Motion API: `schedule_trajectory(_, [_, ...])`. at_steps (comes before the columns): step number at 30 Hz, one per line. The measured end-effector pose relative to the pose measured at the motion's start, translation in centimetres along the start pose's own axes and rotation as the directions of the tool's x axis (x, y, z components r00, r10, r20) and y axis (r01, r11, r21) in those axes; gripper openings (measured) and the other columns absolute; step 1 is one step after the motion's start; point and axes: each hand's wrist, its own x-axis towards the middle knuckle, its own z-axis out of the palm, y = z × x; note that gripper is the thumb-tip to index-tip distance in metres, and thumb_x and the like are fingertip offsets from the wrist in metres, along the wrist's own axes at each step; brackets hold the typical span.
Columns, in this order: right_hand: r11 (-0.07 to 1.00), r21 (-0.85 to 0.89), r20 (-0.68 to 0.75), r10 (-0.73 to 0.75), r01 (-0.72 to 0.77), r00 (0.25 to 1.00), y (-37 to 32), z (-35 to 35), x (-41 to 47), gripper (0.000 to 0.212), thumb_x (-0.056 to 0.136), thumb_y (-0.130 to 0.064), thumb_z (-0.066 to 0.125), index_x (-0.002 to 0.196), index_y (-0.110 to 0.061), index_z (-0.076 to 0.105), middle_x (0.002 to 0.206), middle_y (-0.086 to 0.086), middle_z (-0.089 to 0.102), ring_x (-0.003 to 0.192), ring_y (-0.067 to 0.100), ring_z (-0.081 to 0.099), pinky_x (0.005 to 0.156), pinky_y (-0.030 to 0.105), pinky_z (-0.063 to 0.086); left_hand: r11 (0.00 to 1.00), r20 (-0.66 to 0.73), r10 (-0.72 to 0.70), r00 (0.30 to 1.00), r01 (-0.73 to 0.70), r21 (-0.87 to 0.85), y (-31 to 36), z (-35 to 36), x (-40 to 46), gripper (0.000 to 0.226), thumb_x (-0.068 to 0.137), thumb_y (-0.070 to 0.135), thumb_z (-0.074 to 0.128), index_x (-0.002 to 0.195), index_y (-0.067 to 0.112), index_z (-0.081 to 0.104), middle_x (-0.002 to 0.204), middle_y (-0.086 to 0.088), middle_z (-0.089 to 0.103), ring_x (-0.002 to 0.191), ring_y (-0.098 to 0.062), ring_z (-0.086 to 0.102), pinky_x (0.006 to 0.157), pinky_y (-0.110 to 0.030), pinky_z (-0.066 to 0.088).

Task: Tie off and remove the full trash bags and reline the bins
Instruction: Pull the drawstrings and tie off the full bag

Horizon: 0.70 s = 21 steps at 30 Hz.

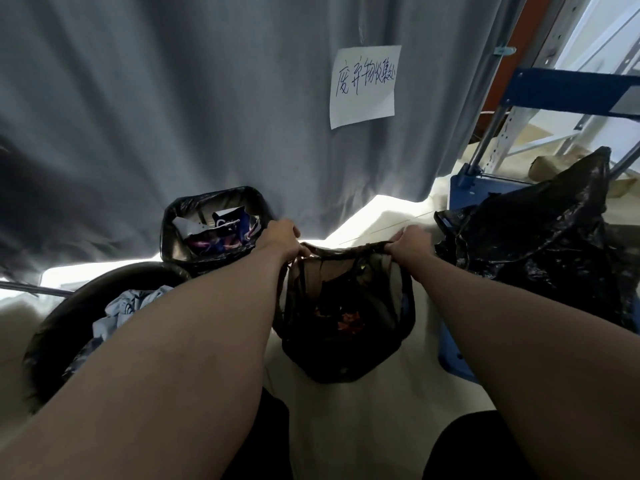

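Item: one thin black trash bag (346,323), centre of view, held up by its rim over the pale floor (363,427); translucent near the top, opaque below, contents only dim reddish and dark shapes that cannot be identified. Left hand (282,237) — fingers curled round the bag's left rim, fingertips hidden in the gathered plastic. Right hand (412,242) — clenched on the right rim, thumb side hidden from view. Bins, two counted: a small square bin (211,226) lined in black, behind the left hand against the grey curtain (173,98), holding crumpled paper and printed wrappers; a larger round bin (86,323) at lower left, black-lined, partly covered by the left forearm, with pale blue crumpled material inside. Further black bags, one: a large crumpled black bag (540,244) at right, its lower part cut off by the right arm and the frame edge, resting against a blue metal frame (568,91) whose extent runs out of view. Paper notices, one: a white handwritten sheet (363,86) fixed to the curtain. Dark clothing at the bottom edge, cut off.
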Motion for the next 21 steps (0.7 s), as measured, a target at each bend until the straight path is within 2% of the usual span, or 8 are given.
schedule_trajectory(3, [0.992, 0.025, -0.018, -0.120, 0.120, 0.993, -0.9, -0.3, -0.6, 0.017, 0.077, -0.019, 0.076, 0.084, -0.012, 0.062, 0.095, 0.011, 0.067, 0.095, 0.029, 0.062, 0.078, 0.035, 0.050, 0.995, 0.002, 0.022, 1.000, -0.022, 0.098, 0.1, -0.4, -0.1, 0.034, 0.072, 0.017, 0.084, 0.104, 0.015, 0.074, 0.106, -0.008, 0.072, 0.100, -0.024, 0.067, 0.084, -0.033, 0.053])
schedule_trajectory(7, [0.964, 0.021, -0.083, -0.263, 0.266, 0.961, -1.8, -1.2, -1.6, 0.024, 0.081, -0.022, 0.068, 0.070, -0.021, 0.046, 0.082, 0.003, 0.059, 0.081, 0.025, 0.056, 0.069, 0.031, 0.042, 0.982, -0.115, 0.092, 0.989, -0.071, 0.175, 0.9, -1.4, -0.6, 0.017, 0.076, 0.016, 0.076, 0.094, 0.016, 0.077, 0.095, -0.009, 0.071, 0.091, -0.028, 0.068, 0.073, -0.030, 0.050])
schedule_trajectory(9, [0.949, 0.004, -0.120, -0.313, 0.315, 0.942, -1.9, -1.8, -2.2, 0.022, 0.080, -0.017, 0.062, 0.070, -0.021, 0.042, 0.079, 0.001, 0.055, 0.075, 0.024, 0.053, 0.066, 0.030, 0.040, 0.962, -0.144, 0.134, 0.981, -0.094, 0.255, 0.9, -2.1, -1.0, 0.014, 0.077, 0.016, 0.073, 0.091, 0.018, 0.075, 0.097, -0.010, 0.069, 0.090, -0.030, 0.066, 0.070, -0.030, 0.047])
schedule_trajectory(12, [0.912, -0.110, -0.107, -0.406, 0.395, 0.908, -1.6, -2.9, -2.9, 0.015, 0.081, -0.011, 0.059, 0.084, -0.018, 0.046, 0.082, 0.002, 0.054, 0.074, 0.025, 0.051, 0.063, 0.031, 0.036, 0.912, -0.138, 0.227, 0.964, -0.161, 0.377, 0.3, -3.7, -1.7, 0.011, 0.077, 0.017, 0.071, 0.087, 0.021, 0.071, 0.100, -0.009, 0.068, 0.091, -0.030, 0.065, 0.071, -0.030, 0.047])
schedule_trajectory(16, [0.866, -0.273, 0.020, -0.430, 0.418, 0.903, -1.0, -4.5, -3.1, 0.022, 0.086, -0.009, 0.057, 0.105, -0.018, 0.052, 0.096, 0.004, 0.055, 0.086, 0.028, 0.056, 0.073, 0.034, 0.043, 0.809, -0.077, 0.362, 0.929, -0.272, 0.522, -0.4, -5.9, -3.1, 0.008, 0.078, 0.019, 0.069, 0.084, 0.023, 0.065, 0.100, -0.008, 0.066, 0.093, -0.031, 0.063, 0.068, -0.028, 0.041])
schedule_trajectory(19, [0.849, -0.374, 0.190, -0.325, 0.374, 0.926, -0.2, -5.2, -3.5, 0.013, 0.084, -0.012, 0.062, 0.095, -0.012, 0.067, 0.099, 0.009, 0.065, 0.094, 0.027, 0.062, 0.082, 0.036, 0.052, 0.782, -0.034, 0.388, 0.921, -0.309, 0.541, -0.6, -6.7, -3.8, 0.008, 0.078, 0.017, 0.068, 0.081, 0.021, 0.062, 0.097, -0.009, 0.064, 0.084, -0.030, 0.060, 0.066, -0.029, 0.040])
schedule_trajectory(21, [0.831, -0.428, 0.304, -0.238, 0.356, 0.922, 0.1, -5.3, -4.2, 0.010, 0.080, -0.012, 0.070, 0.090, -0.009, 0.070, 0.093, 0.011, 0.068, 0.091, 0.028, 0.065, 0.081, 0.039, 0.057, 0.795, -0.018, 0.374, 0.927, -0.310, 0.521, -0.8, -6.9, -4.0, 0.009, 0.082, 0.024, 0.068, 0.084, 0.019, 0.060, 0.099, -0.010, 0.064, 0.082, -0.028, 0.056, 0.067, -0.030, 0.039])
